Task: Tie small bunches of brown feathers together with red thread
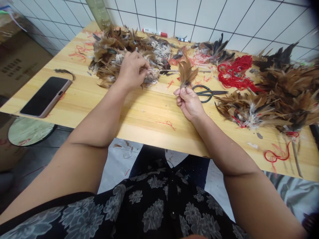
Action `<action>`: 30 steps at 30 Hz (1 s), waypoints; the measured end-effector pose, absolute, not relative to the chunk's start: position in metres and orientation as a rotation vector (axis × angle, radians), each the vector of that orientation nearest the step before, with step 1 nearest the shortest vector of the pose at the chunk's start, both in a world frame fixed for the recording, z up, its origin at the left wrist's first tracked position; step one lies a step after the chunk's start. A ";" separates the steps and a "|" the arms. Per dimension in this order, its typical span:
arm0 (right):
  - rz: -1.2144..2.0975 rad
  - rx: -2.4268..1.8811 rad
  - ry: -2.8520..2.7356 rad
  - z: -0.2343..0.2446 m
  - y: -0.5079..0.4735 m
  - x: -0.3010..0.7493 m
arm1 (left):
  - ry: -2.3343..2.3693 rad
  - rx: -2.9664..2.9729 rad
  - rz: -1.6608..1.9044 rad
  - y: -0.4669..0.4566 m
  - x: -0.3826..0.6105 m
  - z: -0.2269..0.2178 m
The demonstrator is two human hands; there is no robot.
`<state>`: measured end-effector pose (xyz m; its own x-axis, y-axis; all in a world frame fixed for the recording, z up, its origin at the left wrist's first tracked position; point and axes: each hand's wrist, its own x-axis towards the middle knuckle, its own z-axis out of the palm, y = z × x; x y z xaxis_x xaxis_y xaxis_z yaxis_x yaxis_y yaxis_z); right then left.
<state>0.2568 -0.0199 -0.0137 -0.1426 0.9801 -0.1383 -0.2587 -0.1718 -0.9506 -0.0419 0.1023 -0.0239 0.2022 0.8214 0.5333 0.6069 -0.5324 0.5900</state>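
Feather tuft (186,70), tawny brown and tapering, is held upright, its base pinched tight in the right hand (189,103) just above black-handled scissors (206,93); thin stem (159,70) is clamped in the left hand (132,70) over heaped brown feathers (117,56) on a wooden table (99,109).

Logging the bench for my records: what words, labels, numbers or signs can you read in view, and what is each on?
No wording can be read with certainty.
Cardboard box: a block of dark printed characters, too blurred to read.
Red-capped marker: small marks on the white barrel, too small to read.
Translucent green ruler: faint markings, too blurred to read.
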 end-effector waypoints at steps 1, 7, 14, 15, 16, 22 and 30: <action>1.523 -1.059 -1.016 -0.014 -0.020 0.256 | 1.324 2.197 1.244 0.101 -0.038 -0.023; 1.494 -1.109 -1.015 -0.013 -0.021 0.254 | 1.005 2.005 1.145 0.075 -0.012 -0.014; 1.408 -1.245 -1.080 -0.017 -0.024 0.252 | 0.913 2.001 0.982 0.028 0.018 0.009; 1.395 -1.264 -1.092 -0.018 -0.023 0.252 | 0.900 1.977 0.963 0.027 0.020 0.009; 1.389 -1.281 -1.102 -0.019 -0.023 0.252 | 0.884 1.949 0.946 0.026 0.022 0.008; 1.449 -1.345 -1.153 -0.016 -0.019 0.253 | 0.810 2.024 0.859 0.032 0.023 0.002; 1.527 -1.318 -1.244 -0.008 -0.022 0.254 | 0.830 2.187 0.831 0.030 0.025 0.002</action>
